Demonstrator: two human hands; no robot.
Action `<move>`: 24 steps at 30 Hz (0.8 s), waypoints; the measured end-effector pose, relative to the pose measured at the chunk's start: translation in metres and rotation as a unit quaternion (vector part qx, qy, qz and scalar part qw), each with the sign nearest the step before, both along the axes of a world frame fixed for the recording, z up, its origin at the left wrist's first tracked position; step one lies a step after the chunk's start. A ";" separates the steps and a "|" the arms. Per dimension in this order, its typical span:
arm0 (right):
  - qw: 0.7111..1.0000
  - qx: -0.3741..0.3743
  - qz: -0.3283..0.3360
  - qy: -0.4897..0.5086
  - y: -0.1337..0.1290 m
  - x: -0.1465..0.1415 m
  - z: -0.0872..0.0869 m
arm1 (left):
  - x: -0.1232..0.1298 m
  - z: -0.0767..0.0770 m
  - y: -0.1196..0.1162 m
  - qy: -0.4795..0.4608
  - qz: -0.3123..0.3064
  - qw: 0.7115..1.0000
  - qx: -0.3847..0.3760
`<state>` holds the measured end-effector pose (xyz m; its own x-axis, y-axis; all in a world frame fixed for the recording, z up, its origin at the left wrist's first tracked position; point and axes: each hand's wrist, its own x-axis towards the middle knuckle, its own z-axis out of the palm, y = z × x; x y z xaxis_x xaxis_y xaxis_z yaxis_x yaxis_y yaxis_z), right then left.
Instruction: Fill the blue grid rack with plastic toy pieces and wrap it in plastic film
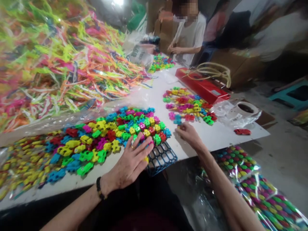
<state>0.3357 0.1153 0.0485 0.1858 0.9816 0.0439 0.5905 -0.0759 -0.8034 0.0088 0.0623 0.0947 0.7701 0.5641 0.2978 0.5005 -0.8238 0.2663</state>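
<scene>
My left hand (132, 160), with a dark beaded bracelet on its wrist, lies with fingers spread over the front edge of a heap of small bright plastic toys (106, 128). Beneath and beside its fingertips is a dark blue grid rack (162, 157), with rows of the toys standing in its far part. My right hand (189, 133) is over the white tabletop with fingers curled together, just in front of a blue toy (177, 119). Whatever its fingertips hold is hidden. Beyond it lies a loose group of toys with thin stems (189, 104).
A huge pile of colourful plastic strips (60, 64) rises at the left. A red box with yellowish tubing (202, 85), a tape roll (246, 109) and a red piece (242, 132) are at the right. Bagged toys (262, 192) are below the table; a person (189, 38) works opposite.
</scene>
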 end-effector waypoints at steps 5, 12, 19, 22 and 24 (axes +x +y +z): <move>0.962 -0.061 0.034 0.262 -0.088 -0.021 0.007 | -0.009 0.006 0.009 -0.125 0.031 0.989 -0.076; 0.964 -0.002 0.069 0.258 -0.098 -0.112 -0.023 | 0.004 -0.003 0.000 -0.008 -0.014 1.000 -0.004; 0.982 0.025 0.136 0.128 -0.084 -0.114 -0.029 | 0.004 -0.012 0.000 0.003 -0.022 1.000 0.010; 0.981 0.065 0.176 0.057 -0.082 -0.114 -0.028 | 0.004 -0.010 0.000 0.002 -0.017 1.000 0.019; 0.977 0.087 0.193 0.032 -0.082 -0.120 -0.030 | 0.005 -0.008 -0.001 0.004 -0.017 0.999 0.028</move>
<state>0.2162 0.0331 0.0180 -0.1891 0.9577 0.2169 0.4956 0.2838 -0.8209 0.0136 0.0609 0.0863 0.7911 0.5197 0.3225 0.4732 -0.8542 0.2156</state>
